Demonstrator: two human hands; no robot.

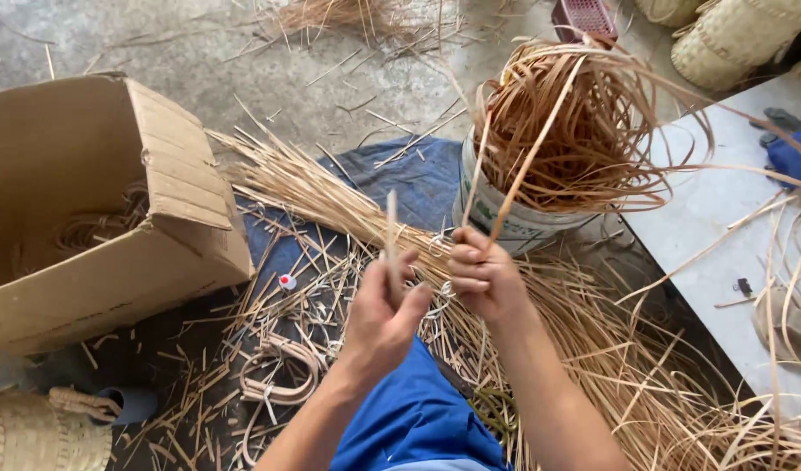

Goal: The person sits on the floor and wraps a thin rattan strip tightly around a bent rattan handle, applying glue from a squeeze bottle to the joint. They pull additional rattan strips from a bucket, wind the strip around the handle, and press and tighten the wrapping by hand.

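My left hand (385, 310) is closed around a short pale cane strip (391, 228) that stands upright above it. My right hand (480, 275) grips two long cane strips (527, 157) that rise and bend toward the coils in the white bucket (496, 218). The bucket holds a tangle of reddish-brown cane loops (583, 131). Both hands are close together above a pile of loose cane strips (313, 187) on a blue cloth (418, 179). My blue-clad leg (413, 419) shows below the hands.
An open cardboard box (95, 209) with coiled cane inside stands at the left. A grey board (723, 227) lies at the right with strips on it. Woven baskets (732, 35) sit at the top right, another basket (34, 432) at the bottom left.
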